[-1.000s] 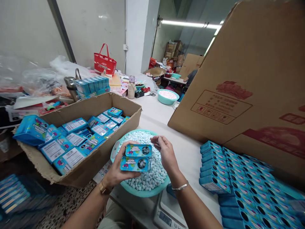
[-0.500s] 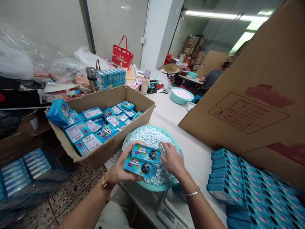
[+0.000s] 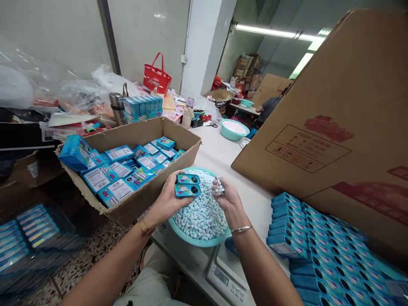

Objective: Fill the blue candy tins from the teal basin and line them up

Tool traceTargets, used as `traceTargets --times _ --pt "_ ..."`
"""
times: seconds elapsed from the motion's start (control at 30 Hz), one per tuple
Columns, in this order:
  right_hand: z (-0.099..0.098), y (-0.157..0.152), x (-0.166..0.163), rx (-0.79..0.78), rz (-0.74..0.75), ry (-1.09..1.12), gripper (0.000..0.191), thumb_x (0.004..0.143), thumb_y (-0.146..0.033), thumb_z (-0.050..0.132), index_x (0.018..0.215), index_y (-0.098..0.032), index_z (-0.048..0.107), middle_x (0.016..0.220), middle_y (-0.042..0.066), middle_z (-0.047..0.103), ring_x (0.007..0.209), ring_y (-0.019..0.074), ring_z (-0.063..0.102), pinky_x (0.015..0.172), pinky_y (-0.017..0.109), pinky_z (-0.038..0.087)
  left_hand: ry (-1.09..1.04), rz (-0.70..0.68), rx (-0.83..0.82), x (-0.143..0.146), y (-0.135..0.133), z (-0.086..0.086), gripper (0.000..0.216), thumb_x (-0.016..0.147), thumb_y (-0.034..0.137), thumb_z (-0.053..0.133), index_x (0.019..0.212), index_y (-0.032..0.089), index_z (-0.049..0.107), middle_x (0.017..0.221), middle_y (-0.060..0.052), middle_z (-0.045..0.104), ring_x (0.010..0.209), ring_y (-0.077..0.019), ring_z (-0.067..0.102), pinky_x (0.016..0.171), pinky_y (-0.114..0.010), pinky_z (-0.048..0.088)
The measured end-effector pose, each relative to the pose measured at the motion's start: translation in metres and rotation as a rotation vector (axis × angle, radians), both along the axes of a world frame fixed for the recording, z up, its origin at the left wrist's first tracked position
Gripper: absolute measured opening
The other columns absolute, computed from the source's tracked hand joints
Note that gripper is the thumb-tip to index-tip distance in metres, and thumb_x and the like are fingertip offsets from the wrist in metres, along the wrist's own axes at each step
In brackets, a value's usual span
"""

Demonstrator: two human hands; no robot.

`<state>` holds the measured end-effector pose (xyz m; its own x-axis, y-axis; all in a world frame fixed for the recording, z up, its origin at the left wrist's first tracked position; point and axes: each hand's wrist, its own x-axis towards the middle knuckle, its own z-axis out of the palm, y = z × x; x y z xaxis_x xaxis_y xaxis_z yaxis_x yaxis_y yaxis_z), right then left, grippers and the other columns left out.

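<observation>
My left hand [image 3: 168, 199] grips two small blue candy boxes [image 3: 188, 185], stacked one above the other, over a teal bowl [image 3: 191, 239] heaped with pale blue and white candies [image 3: 200, 214]. The bowl rests on a digital scale [image 3: 225, 278]. My right hand [image 3: 225, 196] is closed on a pinch of those candies [image 3: 219, 185], just right of the boxes and above the heap.
An open cardboard box [image 3: 140, 204] of filled blue boxes stands to the left. Rows of blue boxes [image 3: 318, 250] lie at the right, below a big leaning carton [image 3: 334, 119]. Farther back sit another teal bowl [image 3: 234, 129], a red bag [image 3: 157, 79] and a person's arm [image 3: 267, 106].
My right hand has come up out of the heap with candies in its fingers. My left hand has lifted the two boxes slightly higher over the bowl.
</observation>
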<state>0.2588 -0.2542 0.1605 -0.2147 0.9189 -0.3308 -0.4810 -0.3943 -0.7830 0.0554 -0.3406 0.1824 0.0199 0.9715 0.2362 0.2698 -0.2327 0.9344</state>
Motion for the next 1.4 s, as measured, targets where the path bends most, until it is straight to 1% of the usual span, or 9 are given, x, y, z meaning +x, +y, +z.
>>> traceTargets --times 0.07,0.17,0.37,0.6,0.7,0.8,1.07,1.2,1.4 --pt "0.019 0.0 -0.006 -0.083 -0.093 0.209 0.007 0.087 -0.02 0.051 0.081 -0.02 0.053 0.061 -0.004 0.054 0.049 0.0074 0.051 0.045 0.017 0.044 0.112 0.06 0.051 0.009 0.01 -0.005 0.073 0.071 0.03 0.075 0.134 0.022 0.038 0.129 -0.011 0.05 0.123 -0.0277 0.05 0.107 -0.043 0.037" --pt "0.039 -0.005 -0.023 -0.051 -0.228 0.243 0.006 0.086 -0.02 0.052 0.081 -0.021 0.056 0.067 -0.001 0.063 0.063 0.0116 0.064 0.062 0.024 0.055 0.215 0.095 0.088 0.023 0.023 -0.01 0.073 0.071 0.03 0.074 0.133 0.021 0.038 0.13 -0.012 0.049 0.125 -0.0282 0.047 0.107 -0.043 0.036" --pt "0.048 -0.006 -0.045 0.227 -0.372 0.139 0.007 0.08 -0.027 0.06 0.079 -0.02 0.059 0.075 0.0 0.067 0.077 0.0138 0.067 0.072 0.025 0.052 0.202 0.046 0.101 0.039 0.034 -0.011 0.073 0.067 0.026 0.074 0.132 0.023 0.042 0.128 -0.009 0.053 0.123 -0.0268 0.049 0.105 -0.041 0.038" --pt "0.027 0.017 -0.021 0.168 -0.129 -0.063 0.013 0.068 -0.028 0.069 0.075 -0.02 0.061 0.072 0.0 0.066 0.072 0.0158 0.063 0.073 0.029 0.047 -0.053 -0.257 -0.183 0.013 0.024 0.008 0.082 0.067 0.027 0.076 0.139 0.025 0.036 0.129 -0.007 0.056 0.109 -0.0251 0.06 0.092 -0.036 0.049" --pt "0.014 0.009 -0.017 0.342 -0.01 -0.322 0.021 0.067 -0.033 0.072 0.082 -0.02 0.068 0.084 0.002 0.069 0.085 0.0182 0.062 0.082 0.03 0.044 -0.031 -0.269 -0.192 0.007 0.024 0.011 0.08 0.068 0.029 0.075 0.139 0.026 0.037 0.132 -0.007 0.055 0.116 -0.0261 0.057 0.095 -0.037 0.048" --pt "0.008 -0.002 -0.021 0.462 -0.068 -0.409 0.032 0.081 -0.049 0.059 0.089 -0.02 0.071 0.101 0.004 0.07 0.101 0.0208 0.06 0.093 0.033 0.042 0.036 -0.245 -0.142 0.011 0.026 0.008 0.079 0.068 0.028 0.075 0.138 0.025 0.039 0.133 -0.007 0.055 0.119 -0.0263 0.055 0.099 -0.037 0.046" --pt "0.021 -0.017 -0.027 0.634 -0.083 -0.505 0.034 0.088 -0.049 0.052 0.099 -0.022 0.071 0.107 0.004 0.069 0.105 0.0195 0.059 0.097 0.034 0.041 0.0 -0.212 -0.144 0.029 0.022 0.014 0.075 0.069 0.03 0.076 0.135 0.026 0.04 0.13 -0.006 0.057 0.115 -0.0252 0.058 0.098 -0.038 0.048" --pt "0.038 -0.025 0.002 0.532 0.005 -0.308 0.039 0.088 -0.054 0.052 0.106 -0.024 0.069 0.106 0.005 0.07 0.1 0.0182 0.063 0.09 0.032 0.047 -0.152 -0.244 -0.179 0.04 0.011 0.02 0.077 0.068 0.03 0.078 0.135 0.025 0.041 0.129 -0.008 0.058 0.115 -0.0272 0.059 0.099 -0.043 0.048" --pt "0.048 -0.061 0.09 0.476 -0.308 -0.231 0.038 0.088 -0.052 0.054 0.109 -0.023 0.068 0.106 0.007 0.071 0.097 0.0204 0.065 0.084 0.034 0.05 -0.334 -0.328 -0.229 0.061 -0.018 0.023 0.087 0.065 0.027 0.08 0.141 0.029 0.038 0.13 -0.009 0.059 0.113 -0.0295 0.061 0.094 -0.039 0.051"
